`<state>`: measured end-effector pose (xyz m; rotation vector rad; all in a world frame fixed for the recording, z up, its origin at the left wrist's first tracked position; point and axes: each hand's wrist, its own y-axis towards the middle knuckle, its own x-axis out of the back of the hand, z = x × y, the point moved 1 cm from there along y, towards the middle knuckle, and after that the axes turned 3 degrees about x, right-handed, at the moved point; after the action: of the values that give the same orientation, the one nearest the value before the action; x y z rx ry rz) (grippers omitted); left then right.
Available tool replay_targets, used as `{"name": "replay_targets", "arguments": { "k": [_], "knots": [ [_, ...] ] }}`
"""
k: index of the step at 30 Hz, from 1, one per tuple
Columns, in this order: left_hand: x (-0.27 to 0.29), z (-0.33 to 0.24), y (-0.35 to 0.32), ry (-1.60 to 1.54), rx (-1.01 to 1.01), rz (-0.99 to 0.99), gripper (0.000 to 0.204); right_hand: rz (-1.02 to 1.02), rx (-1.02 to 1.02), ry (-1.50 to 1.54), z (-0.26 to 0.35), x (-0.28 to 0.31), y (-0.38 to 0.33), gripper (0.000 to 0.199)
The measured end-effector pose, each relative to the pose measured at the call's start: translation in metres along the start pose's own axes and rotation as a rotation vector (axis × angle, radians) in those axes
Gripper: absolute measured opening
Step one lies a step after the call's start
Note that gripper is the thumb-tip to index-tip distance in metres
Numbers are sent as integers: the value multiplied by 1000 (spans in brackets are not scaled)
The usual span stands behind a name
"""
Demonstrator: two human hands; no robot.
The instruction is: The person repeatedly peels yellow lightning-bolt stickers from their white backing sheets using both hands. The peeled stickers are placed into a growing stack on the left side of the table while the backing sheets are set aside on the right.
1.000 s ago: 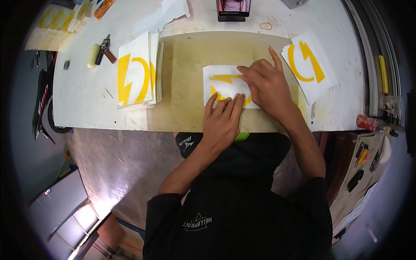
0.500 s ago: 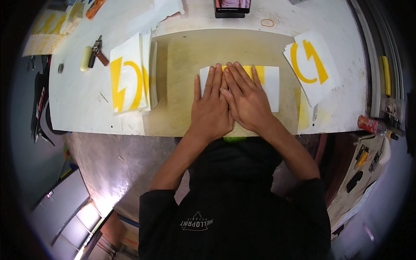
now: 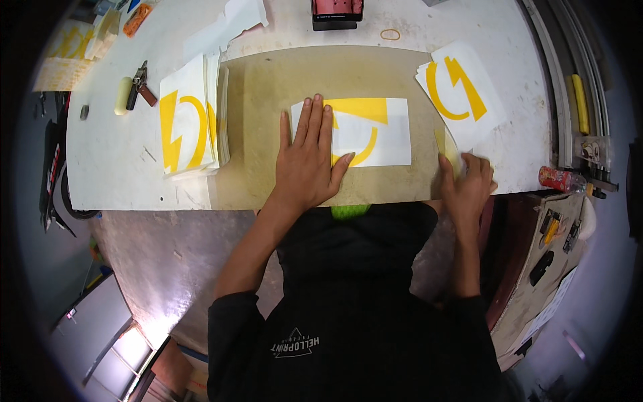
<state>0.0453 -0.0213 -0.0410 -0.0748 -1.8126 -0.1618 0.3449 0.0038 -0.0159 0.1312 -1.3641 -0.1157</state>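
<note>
My left hand [image 3: 305, 157] lies flat, fingers stretched, over the left part of a white sheet [image 3: 395, 141] with yellow shapes. A yellow block and a curved yellow stroke show on the sheet beside the hand; what is under the palm is hidden. Off to the right, near the table's front edge, the thumb and curled fingers of my right hand [image 3: 469, 184] close around a pale yellow, see-through strip [image 3: 445, 144]. The strip's lower end is hidden by the hand. Beneath the sheet is a yellowish mat [image 3: 268, 77].
Stacks of white sheets with yellow shapes lie at left [image 3: 184, 134] and right [image 3: 462, 87]. Farther left are a cream-coloured rod [image 3: 123, 95] and a brown-handled tool [image 3: 146, 94]. A screen device [image 3: 336, 17] stands at the back; a red-labelled bottle [image 3: 561, 179] is at the right edge.
My right hand has left the white sheet and moved right to the pale yellow strip. My left hand stays on the sheet, whose right part is now uncovered. The whole view has shifted slightly.
</note>
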Motion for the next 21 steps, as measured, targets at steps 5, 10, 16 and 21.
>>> {"name": "replay_targets", "arguments": {
  "k": [5, 10, 16, 21],
  "knots": [
    [2, -1, 0, -9, -11, 6, 86, 34, -230, 646, -28, -12, -26, 31],
    [1, 0, 2, 0, -25, -20, 92, -25, 118, 956, 74, -27, 12, 28],
    [-1, 0, 2, 4, -9, -10, 100, 260, 160, 875, 162, -49, 55, 31],
    [-2, 0, 1, -4, 13, -1, 101, 194, 160, 763, 134, -52, 56, 32]
  ]
}}
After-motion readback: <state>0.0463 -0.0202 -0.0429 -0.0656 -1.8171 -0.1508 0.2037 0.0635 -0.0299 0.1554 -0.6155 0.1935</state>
